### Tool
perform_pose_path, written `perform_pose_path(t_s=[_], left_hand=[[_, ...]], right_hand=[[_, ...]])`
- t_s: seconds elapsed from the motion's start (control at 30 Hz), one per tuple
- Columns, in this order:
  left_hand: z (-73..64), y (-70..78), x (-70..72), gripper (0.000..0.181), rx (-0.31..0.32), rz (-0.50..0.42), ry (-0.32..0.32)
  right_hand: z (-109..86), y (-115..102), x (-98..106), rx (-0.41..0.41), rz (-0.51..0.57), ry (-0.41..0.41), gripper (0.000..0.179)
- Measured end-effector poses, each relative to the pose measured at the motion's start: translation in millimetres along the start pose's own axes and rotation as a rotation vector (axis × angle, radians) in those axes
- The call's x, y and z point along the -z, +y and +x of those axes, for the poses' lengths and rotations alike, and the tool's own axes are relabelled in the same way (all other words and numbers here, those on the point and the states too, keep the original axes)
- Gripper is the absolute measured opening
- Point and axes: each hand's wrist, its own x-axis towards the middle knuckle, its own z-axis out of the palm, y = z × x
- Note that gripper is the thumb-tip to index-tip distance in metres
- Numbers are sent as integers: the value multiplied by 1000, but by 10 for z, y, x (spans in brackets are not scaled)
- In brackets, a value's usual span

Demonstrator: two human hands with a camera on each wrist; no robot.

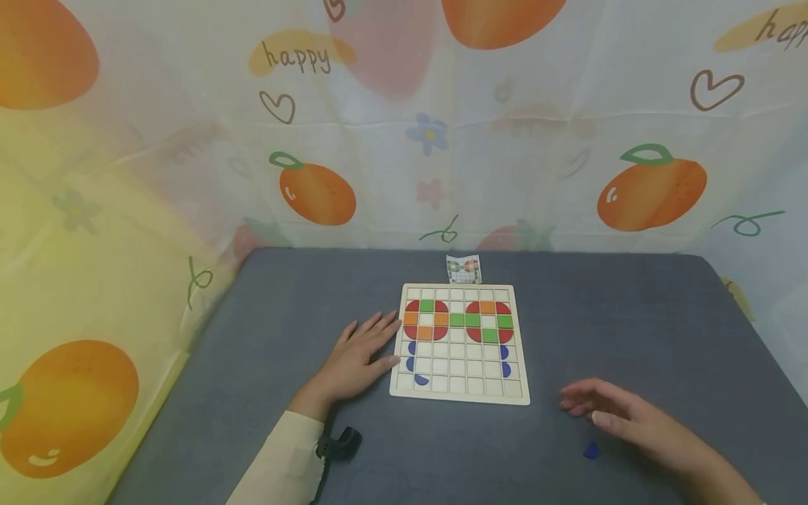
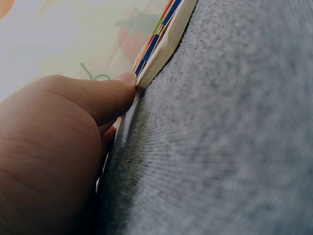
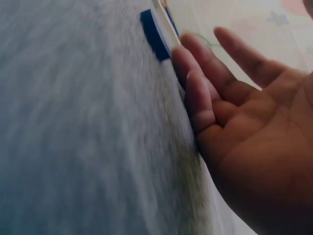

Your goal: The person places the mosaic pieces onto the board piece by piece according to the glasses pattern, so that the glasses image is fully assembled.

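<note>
A square light-wood grid board (image 1: 458, 400) lies flat on the table. Red, orange and green tiles form two ring shapes in its upper half, joined by a green tile (image 1: 457, 320). Several blue half-round pieces (image 1: 506, 352) sit lower down, along both sides. Fingertips and thumb of my left hand (image 1: 362, 358) touch the board's left edge, the palm down and the fingers extended. To the right of the board, my right hand (image 1: 625, 415) hovers with loosely bent fingers and holds nothing. One loose blue piece (image 1: 590, 449) lies on the table near its thumb; the right wrist view shows a blue piece (image 3: 155, 35) beyond the fingertips.
A small printed pattern card (image 1: 463, 269) stands at the board's far edge. The dark grey table (image 1: 303, 294) meets a fruit-printed cloth (image 1: 379, 140) at the back and left. A black strap mount (image 1: 341, 444) is on my left wrist.
</note>
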Motion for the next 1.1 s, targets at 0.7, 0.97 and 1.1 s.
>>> perform_pose_path(t_s=[0.7, 0.97, 1.1], left_hand=[[3, -8, -4, 75, -4, 19, -10], [5, 7, 16, 75, -7, 4, -9], [2, 9, 17, 75, -2, 6, -15]], right_hand=[[-191, 109, -49, 106, -459, 3, 22], [-116, 104, -212, 175, -574, 109, 26], [-83, 98, -264, 217, -636, 128, 28]])
